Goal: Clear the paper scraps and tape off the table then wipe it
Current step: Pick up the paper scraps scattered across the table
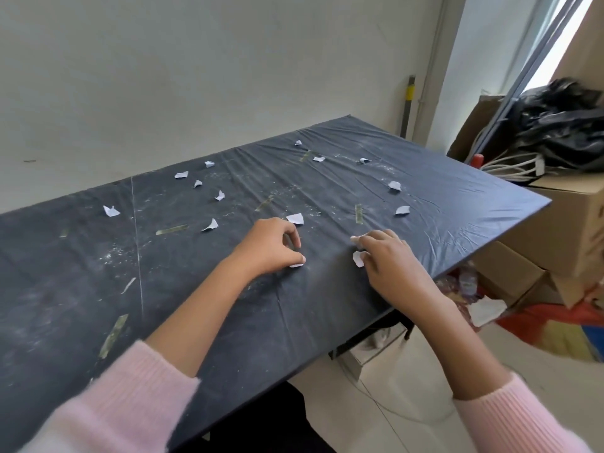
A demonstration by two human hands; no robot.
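A table under a dusty black cloth (228,322) carries several white paper scraps and strips of greenish tape. My left hand (273,248) rests near the middle with curled fingers, its thumb on a small scrap (296,265). My right hand (389,259) lies just to the right and holds white scraps (358,258) under its fingers. One scrap (295,218) lies just beyond my left hand. Others (111,211) (394,185) are scattered toward the wall. Tape strips (359,214) (113,335) (171,229) stick flat to the cloth.
A white wall runs behind the table. To the right stand stacked cardboard boxes (562,230), with a black plastic bag (565,125) and coiled white cables (513,165) on top. Coloured cloth and paper (487,310) lie on the tiled floor below.
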